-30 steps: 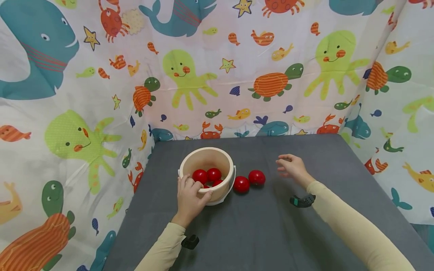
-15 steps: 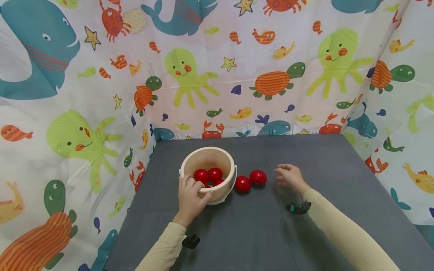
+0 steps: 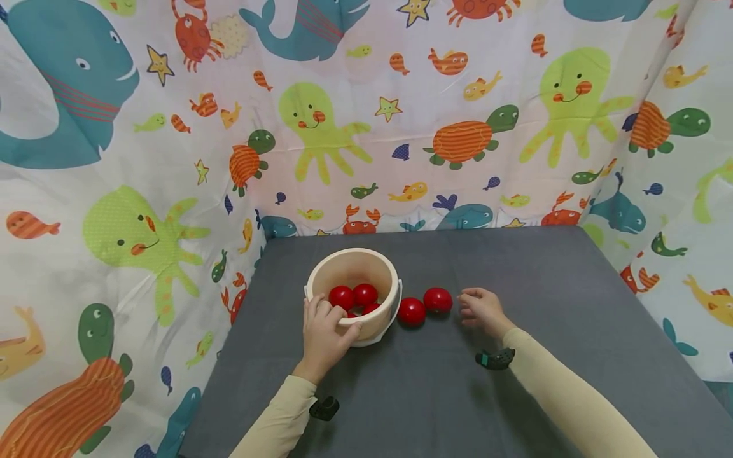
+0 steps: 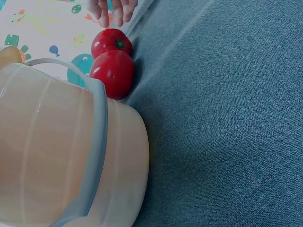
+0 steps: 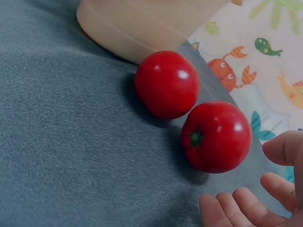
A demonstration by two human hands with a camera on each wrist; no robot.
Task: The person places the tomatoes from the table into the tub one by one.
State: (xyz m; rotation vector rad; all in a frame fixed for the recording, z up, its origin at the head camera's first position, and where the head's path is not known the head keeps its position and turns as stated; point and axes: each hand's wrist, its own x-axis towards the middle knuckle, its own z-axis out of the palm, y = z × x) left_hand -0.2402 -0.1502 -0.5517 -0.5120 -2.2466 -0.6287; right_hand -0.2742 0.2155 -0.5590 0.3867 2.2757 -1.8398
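A cream bucket (image 3: pixel 369 331) with a white handle (image 4: pixel 97 142) stands on the table, several red tomatoes (image 3: pixel 342 298) inside it. My left hand (image 3: pixel 322 336) grips the near-left rim, fingers curled over the edge. Just right of the bucket, two more red tomatoes sit close together: a nearer tomato (image 3: pixel 411 312) by the bucket wall and a farther tomato (image 5: pixel 217 137) with a green stem. Beside that farther one is my right hand (image 3: pixel 483 313), holding nothing, its fingers loosely bent and a small gap from the fruit in the right wrist view.
A dark grey cloth (image 3: pixel 435 394) covers the table. Curtains (image 3: pixel 338 140) printed with sea animals rise along its back, left and right sides. Each wrist bears a dark band, such as the right wristband (image 3: pixel 495 359).
My right hand has moved left and lower in the head view, closer to the farther tomato. The left hand keeps its grip on the bucket, and the tomatoes stay put.
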